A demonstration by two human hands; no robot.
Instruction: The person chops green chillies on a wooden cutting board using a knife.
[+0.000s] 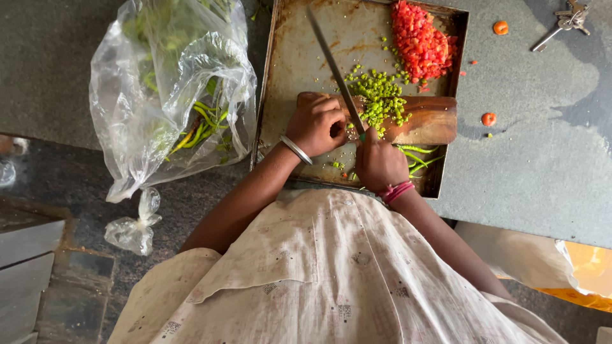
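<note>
Cream printed cloth (331, 280) is seen lowest. A long steel knife (335, 70) is gripped by the right hand (380, 164). Chopped green chillies (379, 97) on a brown wooden board (430, 120) are pressed by the curled left hand (317, 123).

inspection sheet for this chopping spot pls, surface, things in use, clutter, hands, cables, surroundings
surface: grey counter, stray orange bits on it
things in use: metal tray holds a wooden board; chopped green chilli on board and tray; red chopped pile in tray's far corner; whole chillies at its near edge
clutter: plastic bag of greens beside tray; small bag; keys
hands: left hand fisted on the board; right hand grips the knife
cables: nothing seen
surroundings: yellow bag lower right
</note>
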